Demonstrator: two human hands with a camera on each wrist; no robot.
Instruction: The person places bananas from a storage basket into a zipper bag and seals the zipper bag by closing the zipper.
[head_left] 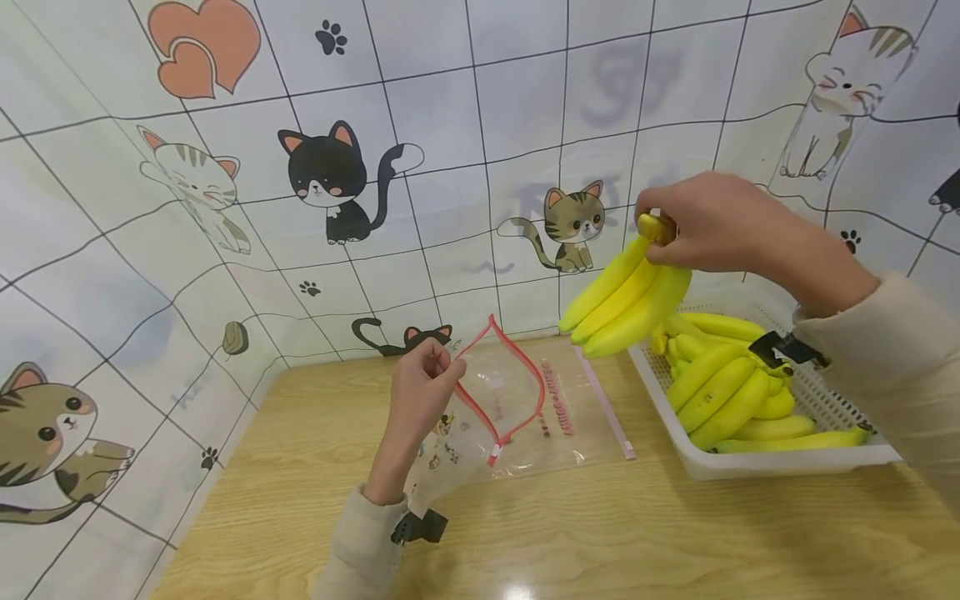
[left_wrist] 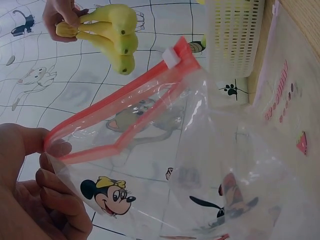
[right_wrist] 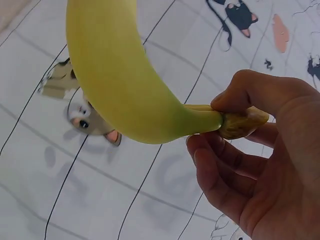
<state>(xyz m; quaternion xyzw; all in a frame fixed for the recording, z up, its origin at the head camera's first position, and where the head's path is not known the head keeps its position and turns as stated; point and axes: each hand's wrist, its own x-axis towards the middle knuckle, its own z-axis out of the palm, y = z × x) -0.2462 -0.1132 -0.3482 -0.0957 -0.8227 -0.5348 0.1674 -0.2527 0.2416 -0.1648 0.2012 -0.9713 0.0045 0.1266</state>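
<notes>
A bunch of three bananas (head_left: pixel 626 300) hangs by its stem from my right hand (head_left: pixel 708 221), tips pointing down and left, in front of the wall. In the right wrist view the thumb and fingers pinch the brown-yellow stem, and one banana (right_wrist: pixel 115 75) fills the foreground. My left hand (head_left: pixel 426 387) pinches the edge of a clear zip bag (left_wrist: pixel 150 195) with a red zip strip. The bag's mouth gapes in a diamond shape, its white slider (left_wrist: pixel 171 58) at one corner. Cartoon figures are printed on the bag. The bananas are up and right of the bag's mouth.
A white plastic basket (head_left: pixel 693 462) with more bananas (head_left: pixel 720 392) stands on the right of the wooden table (head_left: pixel 300 467). Another clear bag with a pink zip strip (head_left: pixel 606 404) lies flat behind the red-edged one. A cat-patterned wall covering (head_left: pixel 420 192) rises behind the table.
</notes>
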